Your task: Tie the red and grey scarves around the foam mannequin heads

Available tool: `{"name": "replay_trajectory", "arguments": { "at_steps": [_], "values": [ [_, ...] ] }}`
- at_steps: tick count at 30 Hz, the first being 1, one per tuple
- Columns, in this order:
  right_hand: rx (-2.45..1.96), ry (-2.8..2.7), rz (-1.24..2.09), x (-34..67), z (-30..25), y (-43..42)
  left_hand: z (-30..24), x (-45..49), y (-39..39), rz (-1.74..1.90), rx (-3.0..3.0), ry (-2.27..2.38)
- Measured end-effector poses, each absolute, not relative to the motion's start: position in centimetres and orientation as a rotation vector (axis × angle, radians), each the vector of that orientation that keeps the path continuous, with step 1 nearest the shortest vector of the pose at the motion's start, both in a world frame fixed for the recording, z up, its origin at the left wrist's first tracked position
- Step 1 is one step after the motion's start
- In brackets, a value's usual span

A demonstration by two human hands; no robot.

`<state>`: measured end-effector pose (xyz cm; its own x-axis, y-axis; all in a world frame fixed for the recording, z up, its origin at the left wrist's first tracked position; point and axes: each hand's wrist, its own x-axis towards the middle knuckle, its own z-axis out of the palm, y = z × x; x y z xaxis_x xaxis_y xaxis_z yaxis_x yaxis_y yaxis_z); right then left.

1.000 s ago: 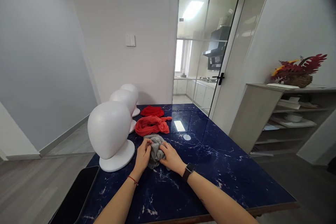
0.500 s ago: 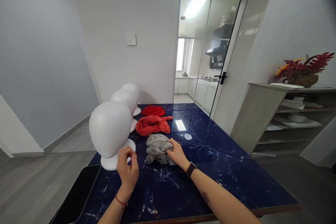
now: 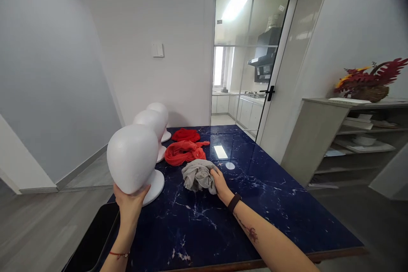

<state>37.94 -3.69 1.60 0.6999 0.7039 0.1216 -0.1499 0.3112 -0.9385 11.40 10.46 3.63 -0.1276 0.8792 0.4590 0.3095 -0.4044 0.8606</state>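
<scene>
My left hand (image 3: pixel 130 204) is wrapped round the neck of the nearest white mannequin head (image 3: pixel 132 157), thumb on the right side. Some of its fingers are hidden behind the neck. The head stands on its round white base on the table. In my right hand (image 3: pixel 222 186) is a bunched grey scarf (image 3: pixel 198 174), gripped at its right side, just above or on the tabletop. Beyond it lie a coral-red scarf (image 3: pixel 181 153) and a deeper red folded cloth (image 3: pixel 186 135). Two more white mannequin heads (image 3: pixel 149 120) stand in a row behind the first.
The dark blue marble-patterned table (image 3: pixel 255 204) reaches to the wall. A black phone or tablet (image 3: pixel 94 238) lies at its near left edge. Right of the table are a glass door (image 3: pixel 245 72) and a grey shelf unit (image 3: pixel 321 136) with a flower basket (image 3: pixel 372 91) on top.
My left hand has moved left from in front of the base and taken hold of the mannequin head's neck. My right hand has shifted the grey scarf slightly right and up.
</scene>
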Motion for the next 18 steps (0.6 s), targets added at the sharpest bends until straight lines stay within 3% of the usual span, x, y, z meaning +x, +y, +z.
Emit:
{"name": "replay_trajectory", "arguments": {
  "at_steps": [11, 18],
  "values": [
    [-0.800, -0.442, 1.066, 37.7, 2.0, -3.7, 3.7, 12.2, 11.7, 1.531, 1.580, 1.242],
    [-0.987, -0.600, 0.890, 37.4, 2.0, -4.0, 3.7, 12.0, 12.0, 1.393, 1.500, 1.344]
  ]
}}
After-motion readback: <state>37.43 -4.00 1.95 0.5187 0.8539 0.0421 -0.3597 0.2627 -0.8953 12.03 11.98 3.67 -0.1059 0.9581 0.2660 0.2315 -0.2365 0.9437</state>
